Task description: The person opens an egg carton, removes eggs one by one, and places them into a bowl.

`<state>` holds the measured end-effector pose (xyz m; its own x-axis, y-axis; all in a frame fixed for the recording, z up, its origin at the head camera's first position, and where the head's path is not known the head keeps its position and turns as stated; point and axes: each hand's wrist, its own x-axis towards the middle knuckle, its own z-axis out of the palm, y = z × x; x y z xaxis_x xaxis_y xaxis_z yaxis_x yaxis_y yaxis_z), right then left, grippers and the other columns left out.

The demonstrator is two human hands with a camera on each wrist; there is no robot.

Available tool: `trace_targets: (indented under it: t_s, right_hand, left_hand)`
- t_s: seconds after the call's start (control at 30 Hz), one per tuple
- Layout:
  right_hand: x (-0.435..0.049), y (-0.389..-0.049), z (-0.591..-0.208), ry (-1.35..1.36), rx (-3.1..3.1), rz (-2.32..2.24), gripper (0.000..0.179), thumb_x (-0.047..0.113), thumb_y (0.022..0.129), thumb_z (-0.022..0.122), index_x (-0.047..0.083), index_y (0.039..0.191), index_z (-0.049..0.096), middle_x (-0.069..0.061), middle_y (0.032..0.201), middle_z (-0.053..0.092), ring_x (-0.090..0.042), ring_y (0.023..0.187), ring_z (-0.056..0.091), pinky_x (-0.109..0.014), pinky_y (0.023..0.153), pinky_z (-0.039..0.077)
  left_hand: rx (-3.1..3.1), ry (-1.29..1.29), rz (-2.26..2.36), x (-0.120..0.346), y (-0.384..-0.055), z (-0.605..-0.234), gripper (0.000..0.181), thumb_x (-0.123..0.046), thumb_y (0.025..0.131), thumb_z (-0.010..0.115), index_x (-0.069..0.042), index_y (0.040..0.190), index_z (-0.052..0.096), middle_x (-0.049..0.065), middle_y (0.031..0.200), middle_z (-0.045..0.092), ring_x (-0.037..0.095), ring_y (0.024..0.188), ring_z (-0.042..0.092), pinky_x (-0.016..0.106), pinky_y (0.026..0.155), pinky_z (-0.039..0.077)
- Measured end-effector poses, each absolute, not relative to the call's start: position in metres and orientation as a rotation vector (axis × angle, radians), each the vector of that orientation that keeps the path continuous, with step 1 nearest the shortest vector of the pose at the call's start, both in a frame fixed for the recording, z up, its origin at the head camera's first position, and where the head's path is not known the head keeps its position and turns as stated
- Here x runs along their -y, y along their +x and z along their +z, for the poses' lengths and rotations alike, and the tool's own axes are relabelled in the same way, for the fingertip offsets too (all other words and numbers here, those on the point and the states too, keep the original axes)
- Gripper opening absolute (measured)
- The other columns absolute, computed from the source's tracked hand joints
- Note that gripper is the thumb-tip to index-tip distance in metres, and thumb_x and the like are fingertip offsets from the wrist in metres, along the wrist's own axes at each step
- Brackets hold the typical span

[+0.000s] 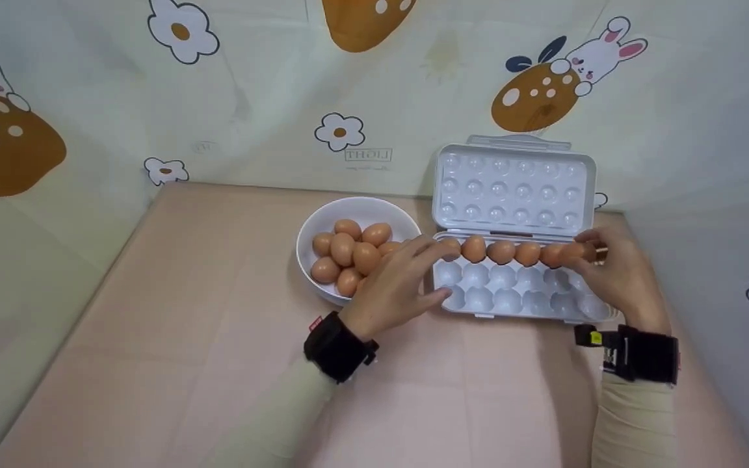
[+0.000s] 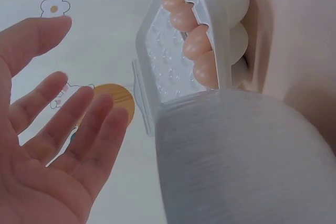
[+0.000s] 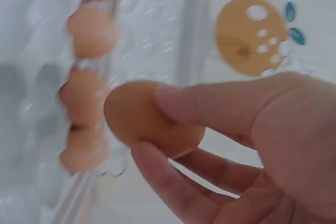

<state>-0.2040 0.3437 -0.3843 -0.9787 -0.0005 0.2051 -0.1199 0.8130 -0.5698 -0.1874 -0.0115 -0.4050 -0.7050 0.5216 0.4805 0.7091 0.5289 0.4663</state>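
Note:
My right hand (image 1: 621,276) holds a brown egg (image 3: 142,111) between thumb and fingers, above the right end of the egg carton's back row. The white plastic egg carton (image 1: 508,301) lies with its lid (image 1: 510,224) raised at the back. A line of brown eggs (image 1: 502,252) fills the back row, while the two front rows show bare cups. My left hand (image 1: 397,286) hovers between the bowl and the carton's left end, fingers spread and holding nothing. Several brown eggs (image 1: 342,249) lie in the white bowl (image 1: 305,237), partly hidden by that hand.
The table (image 1: 218,273) has a pinkish-beige cover. Behind and beside it hangs a pale curtain (image 1: 251,84) printed with rabbits and flowers. The carton's raised lid stands close to the back curtain.

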Motion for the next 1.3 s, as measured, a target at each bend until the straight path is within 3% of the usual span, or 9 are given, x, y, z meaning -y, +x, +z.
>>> trace_targets:
  t_s: [0.1, 0.17, 0.3, 0.43, 0.63, 1.07, 1.3]
  right_hand:
    - [-0.323, -0.199, -0.371, 0.195, 2.697, 1.011, 0.036, 0.008, 0.093, 0.081, -0.002, 0.125, 0.067, -0.019, 0.121, 0.068, -0.036, 0.109, 0.068, -0.012, 0.083, 0.051]
    - [-0.305, -0.196, -0.366, 0.259, 2.639, 1.073, 0.038, 0.013, 0.093, 0.083, 0.000, 0.126, 0.068, -0.016, 0.121, 0.070, -0.032, 0.110, 0.069, -0.008, 0.083, 0.051]
    - [-0.267, -0.191, -0.363, 0.358, 2.552, 1.235, 0.045, 0.023, 0.093, 0.084, 0.002, 0.129, 0.067, -0.009, 0.121, 0.072, -0.022, 0.109, 0.070, -0.012, 0.087, 0.055]
    - [-0.234, -0.187, -0.366, 0.482, 2.490, 1.430, 0.041, 0.016, 0.094, 0.082, 0.001, 0.129, 0.067, -0.009, 0.123, 0.071, -0.018, 0.108, 0.071, -0.020, 0.090, 0.058]
    - [-0.205, -0.181, -0.370, 0.588, 2.457, 1.611, 0.035, 0.008, 0.094, 0.081, 0.001, 0.125, 0.069, -0.010, 0.123, 0.071, -0.024, 0.109, 0.071, -0.027, 0.092, 0.060]
    - [-0.194, -0.177, -0.374, 0.615, 2.481, 1.693, 0.037, 0.009, 0.095, 0.080, 0.004, 0.129, 0.067, -0.009, 0.129, 0.067, -0.027, 0.115, 0.069, -0.032, 0.092, 0.061]
    - [-0.199, -0.177, -0.371, 0.617, 2.450, 1.660, 0.034, 0.006, 0.096, 0.078, 0.006, 0.128, 0.068, -0.009, 0.122, 0.071, -0.024, 0.111, 0.071, -0.028, 0.092, 0.060]
  left_hand:
    - [2.427, -1.019, -0.966, 0.011, -0.190, -0.405, 0.055, -0.019, 0.090, 0.087, -0.015, 0.139, 0.063, 0.003, 0.129, 0.067, 0.017, 0.115, 0.064, 0.029, 0.101, 0.053]
    - [2.407, -1.001, -0.975, 0.012, -0.190, -0.403, 0.053, -0.018, 0.090, 0.087, -0.014, 0.138, 0.064, 0.003, 0.125, 0.068, 0.018, 0.112, 0.064, 0.028, 0.100, 0.053]
    - [2.413, -0.959, -1.011, 0.013, -0.190, -0.400, 0.053, -0.020, 0.090, 0.087, -0.012, 0.137, 0.064, 0.003, 0.127, 0.066, 0.020, 0.113, 0.063, 0.027, 0.100, 0.053]
    - [2.410, -0.929, -1.051, 0.014, -0.190, -0.399, 0.055, -0.022, 0.090, 0.088, -0.011, 0.138, 0.062, 0.003, 0.128, 0.065, 0.020, 0.111, 0.063, 0.026, 0.097, 0.054]
    - [2.344, -0.947, -1.087, 0.013, -0.190, -0.398, 0.052, -0.020, 0.091, 0.087, -0.008, 0.135, 0.062, 0.005, 0.127, 0.065, 0.019, 0.111, 0.064, 0.023, 0.096, 0.054]
    - [2.326, -0.941, -1.057, 0.017, -0.190, -0.393, 0.044, -0.019, 0.091, 0.086, -0.008, 0.129, 0.066, 0.005, 0.125, 0.068, 0.016, 0.112, 0.066, 0.022, 0.098, 0.055]
    - [2.409, -0.916, -1.033, 0.050, -0.197, -0.380, 0.040, -0.018, 0.090, 0.086, -0.011, 0.125, 0.067, 0.003, 0.121, 0.069, 0.017, 0.106, 0.065, 0.028, 0.092, 0.055]
